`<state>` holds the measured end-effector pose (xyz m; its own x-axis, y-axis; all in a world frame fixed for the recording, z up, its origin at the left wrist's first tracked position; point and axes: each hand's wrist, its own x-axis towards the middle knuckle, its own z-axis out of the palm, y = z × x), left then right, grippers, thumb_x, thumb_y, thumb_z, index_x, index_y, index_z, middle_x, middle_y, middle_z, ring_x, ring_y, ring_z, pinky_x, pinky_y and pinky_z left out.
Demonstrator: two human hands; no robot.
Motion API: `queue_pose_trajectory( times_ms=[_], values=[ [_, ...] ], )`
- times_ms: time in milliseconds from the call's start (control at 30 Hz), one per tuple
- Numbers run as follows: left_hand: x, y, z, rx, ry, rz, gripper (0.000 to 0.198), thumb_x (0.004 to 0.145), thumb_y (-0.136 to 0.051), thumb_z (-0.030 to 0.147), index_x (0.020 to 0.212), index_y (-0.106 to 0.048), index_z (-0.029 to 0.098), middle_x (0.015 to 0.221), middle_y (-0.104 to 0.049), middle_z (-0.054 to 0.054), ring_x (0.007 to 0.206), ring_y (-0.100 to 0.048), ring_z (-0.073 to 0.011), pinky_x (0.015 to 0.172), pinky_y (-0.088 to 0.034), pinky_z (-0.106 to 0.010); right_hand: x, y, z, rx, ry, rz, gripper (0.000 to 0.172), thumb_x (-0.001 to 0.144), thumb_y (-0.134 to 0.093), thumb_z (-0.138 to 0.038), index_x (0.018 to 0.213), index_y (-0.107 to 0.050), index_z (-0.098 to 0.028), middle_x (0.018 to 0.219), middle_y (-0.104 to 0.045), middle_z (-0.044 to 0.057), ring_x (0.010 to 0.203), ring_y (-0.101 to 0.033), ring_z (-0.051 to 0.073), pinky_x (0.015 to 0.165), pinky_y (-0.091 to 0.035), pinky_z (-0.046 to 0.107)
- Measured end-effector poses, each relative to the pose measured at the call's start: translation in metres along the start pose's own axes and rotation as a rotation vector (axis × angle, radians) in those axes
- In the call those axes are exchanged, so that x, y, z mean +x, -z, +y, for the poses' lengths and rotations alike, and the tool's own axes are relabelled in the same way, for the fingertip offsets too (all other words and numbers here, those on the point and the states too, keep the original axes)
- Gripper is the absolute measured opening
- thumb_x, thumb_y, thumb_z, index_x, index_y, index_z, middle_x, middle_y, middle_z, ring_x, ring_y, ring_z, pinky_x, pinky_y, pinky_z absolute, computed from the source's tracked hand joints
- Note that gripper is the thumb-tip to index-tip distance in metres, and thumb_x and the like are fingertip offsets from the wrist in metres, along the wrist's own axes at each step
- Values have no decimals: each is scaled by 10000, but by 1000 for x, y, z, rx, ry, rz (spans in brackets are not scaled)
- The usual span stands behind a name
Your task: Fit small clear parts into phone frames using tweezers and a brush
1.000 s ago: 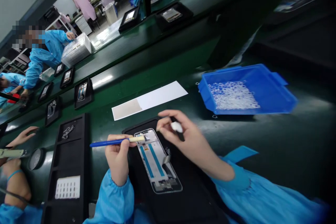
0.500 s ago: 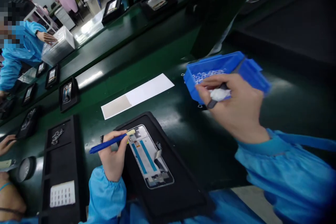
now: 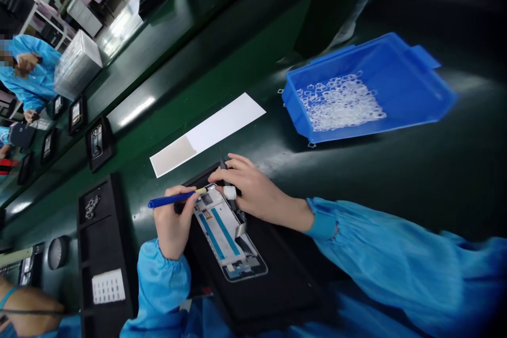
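- Green table (image 3: pixel 285 174); phone frame (image 3: pixel 220 233) on black tray (image 3: pixel 285 280).
- Left hand (image 3: pixel 172 229) pinches blue tool (image 3: pixel 168 200), frame's far end.
- Right hand (image 3: pixel 257 190) grips dark tool (image 3: pixel 229 193), same end.
- Tool slip could snag flex cable (image 3: pixel 240 229).

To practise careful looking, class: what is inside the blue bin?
Inside the blue bin is a heap of small white, open-centred pieces. Whatever lies under the heap's top is covered and cannot be seen.

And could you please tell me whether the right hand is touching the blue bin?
Apart: the head view shows bare green table between the right hand and the blue bin.
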<state>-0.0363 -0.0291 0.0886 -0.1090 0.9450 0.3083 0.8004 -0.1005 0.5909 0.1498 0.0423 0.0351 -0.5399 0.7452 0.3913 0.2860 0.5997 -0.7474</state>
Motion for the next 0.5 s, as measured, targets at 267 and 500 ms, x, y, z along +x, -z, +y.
queue_pose_trajectory(
  times_ms=[267, 500],
  values=[
    [0, -1, 0, 63, -47, -12, 104, 880, -671, 281, 933, -642, 196, 888, -733, -31, 821, -717, -179, 739, -577, -283, -1, 0, -1, 16, -5, 12, 303, 827, -477, -38, 1012, -619, -231, 900, -660, 49, 903, -597, 227, 1084, -372, 552],
    [7, -1, 18, 236, -234, -26, 86, 915, -628, 263, 946, -622, 183, 859, -736, -29, 797, -724, -161, 704, -564, -234, -2, 0, -1, 9, 2, 15, 285, 832, -481, -39, 1005, -615, -221, 898, -658, 40, 905, -594, 222, 1081, -376, 544]
  ],
)
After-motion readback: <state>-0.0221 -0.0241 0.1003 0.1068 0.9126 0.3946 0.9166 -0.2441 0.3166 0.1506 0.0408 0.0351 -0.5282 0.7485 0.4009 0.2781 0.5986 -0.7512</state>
